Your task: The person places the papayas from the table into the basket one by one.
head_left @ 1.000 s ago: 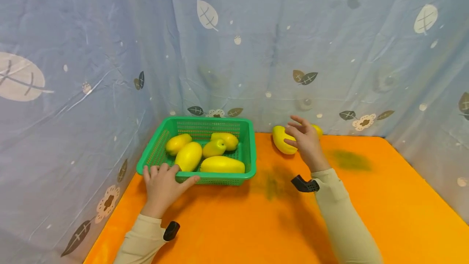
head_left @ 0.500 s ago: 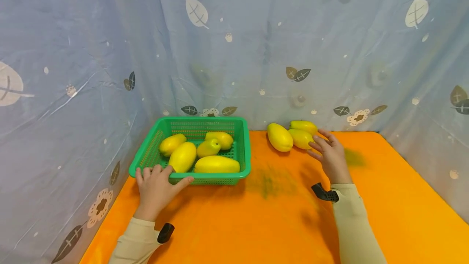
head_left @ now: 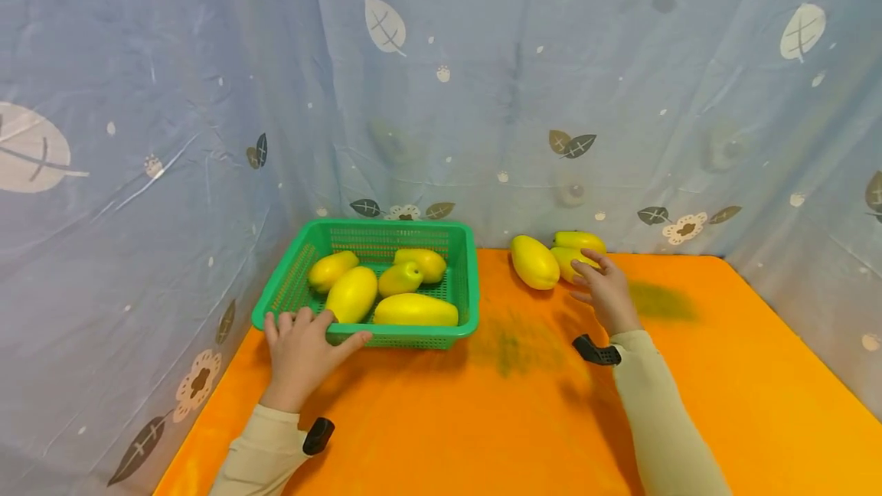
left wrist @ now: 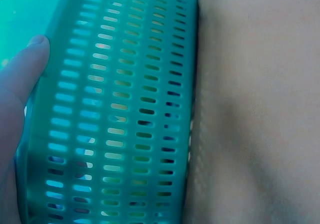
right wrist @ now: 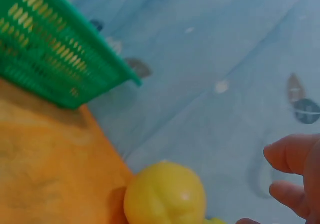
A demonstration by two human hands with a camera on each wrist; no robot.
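Observation:
My left hand (head_left: 300,358) holds the near rim of a green plastic basket (head_left: 470,282) at its left corner. Its fingers hook over the edge, and the thumb (left wrist: 31,59) lies along the rim in the left wrist view. Several smooth, oblong yellow fruits (head_left: 417,310) lie inside. To the right, my right hand (head_left: 609,295) hovers with spread, slightly bent fingers by three more yellow fruits: a left one (head_left: 534,262), a middle one (head_left: 566,260) partly behind the fingertips, and a rear one (head_left: 580,240). Whether the fingers touch the middle fruit I cannot tell.
An orange cloth (head_left: 441,419) covers the table, with greenish stains (head_left: 661,301) on the right. Blue patterned curtains (head_left: 468,98) enclose the back and both sides, close behind the basket and the loose fruits.
My right hand moved right, off the front of the loose fruits, then slightly back toward the middle one. The left hand stays on the basket rim. The head view shifted a little.

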